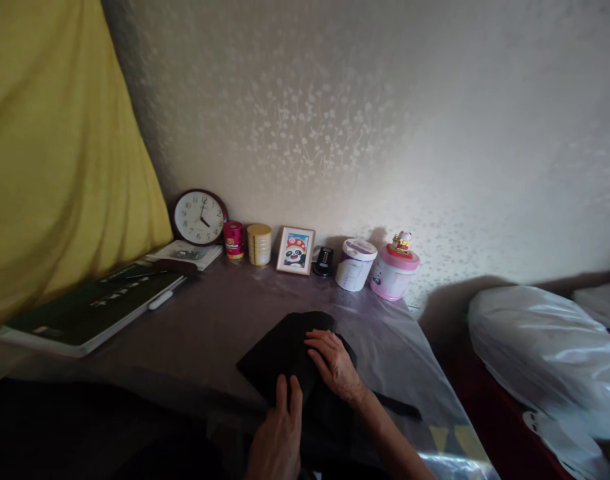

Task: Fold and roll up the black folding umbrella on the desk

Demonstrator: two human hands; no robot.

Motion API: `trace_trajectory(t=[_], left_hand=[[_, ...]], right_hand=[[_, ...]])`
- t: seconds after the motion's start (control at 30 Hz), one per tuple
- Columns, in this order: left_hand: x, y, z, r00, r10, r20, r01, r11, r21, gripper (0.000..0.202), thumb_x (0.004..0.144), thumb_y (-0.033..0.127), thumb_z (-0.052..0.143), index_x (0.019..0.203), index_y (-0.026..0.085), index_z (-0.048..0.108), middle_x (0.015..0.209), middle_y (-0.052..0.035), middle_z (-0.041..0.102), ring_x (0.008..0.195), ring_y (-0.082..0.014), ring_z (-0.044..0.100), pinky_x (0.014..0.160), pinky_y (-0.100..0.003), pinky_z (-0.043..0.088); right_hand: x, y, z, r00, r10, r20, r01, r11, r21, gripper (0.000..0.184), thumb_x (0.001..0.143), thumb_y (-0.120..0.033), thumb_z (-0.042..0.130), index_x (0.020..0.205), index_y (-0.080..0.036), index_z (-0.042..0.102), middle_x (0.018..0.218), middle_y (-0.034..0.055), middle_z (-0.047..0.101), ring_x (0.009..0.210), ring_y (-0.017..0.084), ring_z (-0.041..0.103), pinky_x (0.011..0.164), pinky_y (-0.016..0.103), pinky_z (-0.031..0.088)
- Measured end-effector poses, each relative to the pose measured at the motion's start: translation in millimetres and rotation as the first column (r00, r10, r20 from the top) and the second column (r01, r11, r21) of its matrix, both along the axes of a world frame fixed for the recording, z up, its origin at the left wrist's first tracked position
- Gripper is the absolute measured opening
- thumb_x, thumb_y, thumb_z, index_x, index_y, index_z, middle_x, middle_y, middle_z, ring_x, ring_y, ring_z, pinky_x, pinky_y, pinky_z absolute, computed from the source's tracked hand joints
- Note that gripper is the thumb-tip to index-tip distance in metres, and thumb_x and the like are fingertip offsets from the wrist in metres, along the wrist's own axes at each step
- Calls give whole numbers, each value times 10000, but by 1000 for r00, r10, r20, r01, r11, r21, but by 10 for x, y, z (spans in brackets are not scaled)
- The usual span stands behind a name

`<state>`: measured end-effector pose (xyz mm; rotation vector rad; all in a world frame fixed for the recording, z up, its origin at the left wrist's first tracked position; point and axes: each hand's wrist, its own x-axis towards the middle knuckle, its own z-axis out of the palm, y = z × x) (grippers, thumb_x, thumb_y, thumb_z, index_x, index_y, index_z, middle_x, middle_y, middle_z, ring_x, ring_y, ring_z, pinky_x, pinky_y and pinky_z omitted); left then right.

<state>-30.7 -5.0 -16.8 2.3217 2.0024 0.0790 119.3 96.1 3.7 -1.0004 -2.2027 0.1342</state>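
Observation:
A folded black cloth (279, 352) lies on the table (219, 320), which has a clear plastic cover. My left hand (279, 437) rests flat on the near part of the cloth, fingers stretched out and pointing away from me. My right hand (335, 363) lies on top of the cloth a little farther back, fingers spread and pressing down on the fold. Neither hand grips anything.
Along the wall stand a round clock (199, 217), a red tin (233, 239), a yellow tin (259, 244), a framed panda picture (295, 251), a white tub (355, 264) and a pink tub (393, 272). A dark book (92, 307) lies left; a plastic bag (545, 347) right.

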Motion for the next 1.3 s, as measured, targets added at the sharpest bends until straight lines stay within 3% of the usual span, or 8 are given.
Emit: trace_trajectory(t=[0.1,0.27,0.47,0.8,0.93,1.07,1.17,1.3], left_hand=[[-6,-19,-7,999,2,47,-2,1000,17,617,748,-21,366,1345,132,339,1448,-184,272,889,-136,643,655,-166,492],[-19,-12,104,982,-13,188,28,997,-75,610,767,12,375,1356,152,310,1505,-119,22,1034,-156,585,764,-201,477],[-96,52,288,914,-17,406,102,977,-189,921,714,75,561,1414,289,3,1494,-95,-101,1104,-162,550,811,-206,460],[23,138,127,972,103,213,-27,943,-330,854,728,-32,424,1399,320,31,1483,-171,154,857,-183,668,701,-251,509],[96,174,44,975,147,166,-85,939,-334,840,722,-49,394,1381,357,67,1476,-149,186,802,-195,681,656,-261,526],[136,183,4,976,160,148,-109,946,-305,827,728,-56,393,1367,371,88,1462,-144,227,775,-207,685,646,-285,536],[135,142,55,977,167,131,-122,947,-298,841,732,-48,422,1364,376,64,1461,-155,227,759,-206,685,642,-292,537],[85,56,175,980,118,159,-74,963,-259,809,750,-32,397,1380,314,27,1457,-187,218,765,-182,681,645,-258,524]], right_hand=[[-61,63,-15,996,35,77,-33,999,-31,230,908,-244,433,1037,-231,624,1099,54,652,1127,193,532,1022,459,331],[-90,138,52,982,142,125,-133,988,-78,231,912,-256,431,1033,-244,627,1047,36,679,1112,176,546,1032,444,313],[-83,124,80,975,192,110,-176,974,-141,230,911,-261,432,1018,-250,635,1056,35,677,1112,183,547,1035,463,298],[-166,385,82,937,283,204,-257,955,-144,258,925,-306,406,927,-248,658,895,12,712,1010,164,605,1010,431,312],[-166,732,38,936,217,276,-196,975,-102,373,944,-355,333,836,-243,672,832,13,710,893,154,636,921,360,397],[-126,1054,-14,955,93,282,-37,980,-197,365,932,-352,352,796,-253,676,807,8,711,792,154,648,757,277,463],[-38,1210,-41,976,-25,215,91,947,-306,349,916,-351,377,792,-243,685,792,20,715,768,170,658,692,261,472],[142,1254,-16,982,-118,145,164,914,-370,510,947,-378,227,871,-175,688,835,55,715,793,179,662,696,274,487]])
